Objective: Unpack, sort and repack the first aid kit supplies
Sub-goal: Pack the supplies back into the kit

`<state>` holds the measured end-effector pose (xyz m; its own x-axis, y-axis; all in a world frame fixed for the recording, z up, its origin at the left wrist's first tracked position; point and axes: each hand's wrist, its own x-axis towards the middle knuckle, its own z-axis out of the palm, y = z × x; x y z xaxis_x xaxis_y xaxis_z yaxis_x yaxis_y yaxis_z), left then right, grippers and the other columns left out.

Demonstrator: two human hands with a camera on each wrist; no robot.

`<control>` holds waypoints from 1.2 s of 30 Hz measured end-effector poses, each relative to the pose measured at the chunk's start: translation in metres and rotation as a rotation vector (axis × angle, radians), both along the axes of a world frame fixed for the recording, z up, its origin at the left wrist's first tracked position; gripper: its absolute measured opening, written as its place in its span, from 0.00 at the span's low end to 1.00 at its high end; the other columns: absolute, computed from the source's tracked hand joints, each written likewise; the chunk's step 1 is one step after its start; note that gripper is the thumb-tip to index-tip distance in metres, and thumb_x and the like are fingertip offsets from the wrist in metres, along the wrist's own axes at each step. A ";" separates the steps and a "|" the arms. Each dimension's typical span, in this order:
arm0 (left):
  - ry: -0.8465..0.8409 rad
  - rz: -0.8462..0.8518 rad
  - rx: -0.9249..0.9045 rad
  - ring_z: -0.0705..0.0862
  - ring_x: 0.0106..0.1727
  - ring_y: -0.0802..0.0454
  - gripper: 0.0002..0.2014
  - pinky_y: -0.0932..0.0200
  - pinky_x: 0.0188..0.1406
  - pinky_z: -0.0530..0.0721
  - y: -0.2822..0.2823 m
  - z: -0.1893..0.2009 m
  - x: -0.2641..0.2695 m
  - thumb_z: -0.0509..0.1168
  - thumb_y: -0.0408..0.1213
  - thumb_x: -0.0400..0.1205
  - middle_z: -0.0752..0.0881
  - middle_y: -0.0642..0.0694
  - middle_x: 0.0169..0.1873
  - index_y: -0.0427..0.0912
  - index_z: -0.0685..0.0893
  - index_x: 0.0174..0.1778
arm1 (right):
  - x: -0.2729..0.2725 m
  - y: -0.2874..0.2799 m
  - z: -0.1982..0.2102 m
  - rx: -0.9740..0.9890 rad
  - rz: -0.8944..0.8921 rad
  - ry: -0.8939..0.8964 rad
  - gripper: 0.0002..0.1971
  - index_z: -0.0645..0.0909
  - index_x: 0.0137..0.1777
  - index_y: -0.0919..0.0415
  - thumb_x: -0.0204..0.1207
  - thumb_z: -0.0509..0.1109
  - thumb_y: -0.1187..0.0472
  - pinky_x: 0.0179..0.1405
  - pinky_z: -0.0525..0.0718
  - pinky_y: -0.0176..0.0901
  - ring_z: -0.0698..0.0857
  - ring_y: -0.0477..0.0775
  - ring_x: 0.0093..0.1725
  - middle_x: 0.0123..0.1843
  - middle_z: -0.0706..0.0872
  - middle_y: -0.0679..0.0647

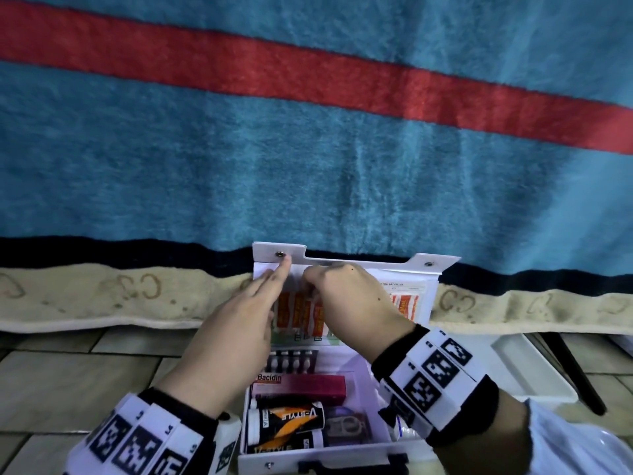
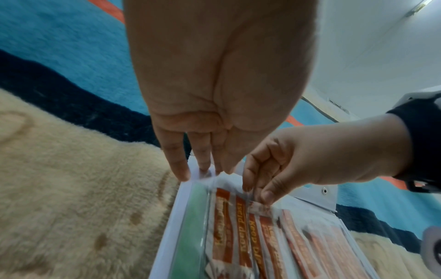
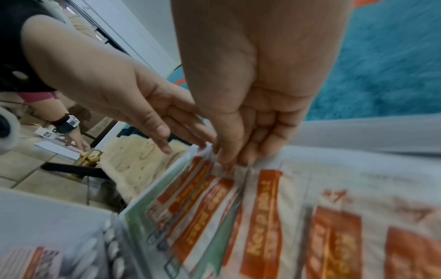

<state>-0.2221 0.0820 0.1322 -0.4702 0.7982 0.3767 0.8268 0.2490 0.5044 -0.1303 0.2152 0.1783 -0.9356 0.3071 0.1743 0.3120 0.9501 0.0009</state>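
Here, head view: a white plastic first aid kit box (image 1: 260, 454) lies open on the tiled floor (image 1: 68, 365), its raised lid (image 1: 346, 262) leaning against a blue plush blanket (image 1: 308, 166) with a red stripe and a cream edge. The left hand (image 1: 239, 334) is at the lid's left side, fingers straight and together, fingertips touching the lid's upper left corner just below a metal snap. The right hand (image 1: 346, 303) is just beside it to the right, fingers curled at the top of the orange-and-white plaster strips (image 1: 298, 311) held in the lid's clear pocket. In the near tray lie a silver blister pack (image 1: 291, 361), a dark red "Bacidin" carton (image 1: 301, 387) and black-and-orange "V-STYLE" bottles (image 1: 287, 419). Left wrist view: the left hand (image 2: 214, 85) has straight fingers (image 2: 177, 166) pressed on the white lid edge; the right hand (image 2: 310, 156) pinches the top of one plaster strip (image 2: 260, 205) between thumb and fingers, beside a green strip (image 2: 193, 226) at the pocket's left. Right wrist view: the right hand (image 3: 250, 85) has its fingertips gathered at the pocket's top edge over the blurred plaster strips (image 3: 260, 222); the left hand (image 3: 143, 105) lies flat to its left. Another person's hand (image 3: 76, 139) with a wrist band shows far left on the floor.
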 end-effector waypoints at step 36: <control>0.172 -0.271 -0.461 0.83 0.48 0.56 0.06 0.57 0.46 0.81 0.063 -0.030 0.157 0.64 0.37 0.77 0.84 0.55 0.47 0.54 0.83 0.45 | 0.331 0.038 -0.112 -0.280 -0.917 -0.246 0.18 0.73 0.66 0.52 0.76 0.64 0.56 0.50 0.75 0.44 0.82 0.57 0.61 0.60 0.84 0.54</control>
